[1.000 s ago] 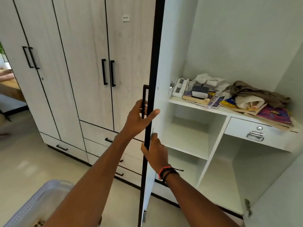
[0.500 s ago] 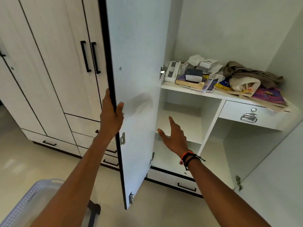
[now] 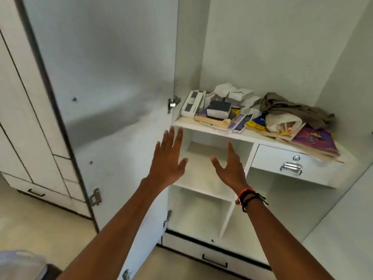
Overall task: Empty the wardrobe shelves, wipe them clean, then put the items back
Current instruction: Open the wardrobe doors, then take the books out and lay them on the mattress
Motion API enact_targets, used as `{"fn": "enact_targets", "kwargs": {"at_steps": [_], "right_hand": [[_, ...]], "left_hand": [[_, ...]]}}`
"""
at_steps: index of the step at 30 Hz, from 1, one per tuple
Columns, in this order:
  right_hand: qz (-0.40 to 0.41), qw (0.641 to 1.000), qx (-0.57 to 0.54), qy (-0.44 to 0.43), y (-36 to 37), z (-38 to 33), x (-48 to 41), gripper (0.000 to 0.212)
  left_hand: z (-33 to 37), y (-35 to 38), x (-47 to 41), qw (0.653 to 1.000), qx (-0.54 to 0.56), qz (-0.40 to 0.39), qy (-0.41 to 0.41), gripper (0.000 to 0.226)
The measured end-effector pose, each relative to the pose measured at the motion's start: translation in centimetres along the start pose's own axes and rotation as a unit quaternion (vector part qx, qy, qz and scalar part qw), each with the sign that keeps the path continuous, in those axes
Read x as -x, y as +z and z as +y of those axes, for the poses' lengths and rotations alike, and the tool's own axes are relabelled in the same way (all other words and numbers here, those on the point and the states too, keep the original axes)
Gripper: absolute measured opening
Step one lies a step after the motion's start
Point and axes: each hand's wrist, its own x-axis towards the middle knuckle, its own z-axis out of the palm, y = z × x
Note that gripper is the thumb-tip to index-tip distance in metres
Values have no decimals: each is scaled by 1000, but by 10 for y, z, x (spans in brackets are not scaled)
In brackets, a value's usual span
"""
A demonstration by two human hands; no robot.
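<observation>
Wardrobe door (image 3: 113,87) open, the left hand (image 3: 169,158) and right hand (image 3: 230,168) reach in, fingers spread, holding nothing; books (image 3: 214,120), boxes (image 3: 240,96) and cloth (image 3: 292,110) crowd the upper shelf (image 3: 187,123), seemingly untouched. Emptying, wiping, restocking lie ahead.

The adjoining wardrobe unit (image 3: 24,138) is standing closed at the left, its lowest drawer (image 3: 16,182) showing a black bar handle (image 3: 36,192). A white drawer (image 3: 268,158) with a chrome pull (image 3: 290,168) and a round lock (image 3: 296,158) is sitting closed at the right. A base drawer (image 3: 185,250) with a black handle (image 3: 214,260) is sitting closed near the beige floor (image 3: 40,229). A pale, blurred basket (image 3: 18,261) is occupying the lower-left corner.
</observation>
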Motion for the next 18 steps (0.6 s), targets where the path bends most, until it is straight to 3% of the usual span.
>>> {"fn": "enact_targets", "kwargs": {"at_steps": [10,14,18], "right_hand": [[0,999,-47,-7,-91,69,-99,88],[-22,994,-107,-22,-109,80,-131,86],[-55,990,-124,-37,-96,80,-159,82]], "left_hand": [[72,87,-124,997,17,-75,-8,75],[86,119,-162,996,42,-67,-29,75],[86,139,-200,991,112,-2,-75,87]]}}
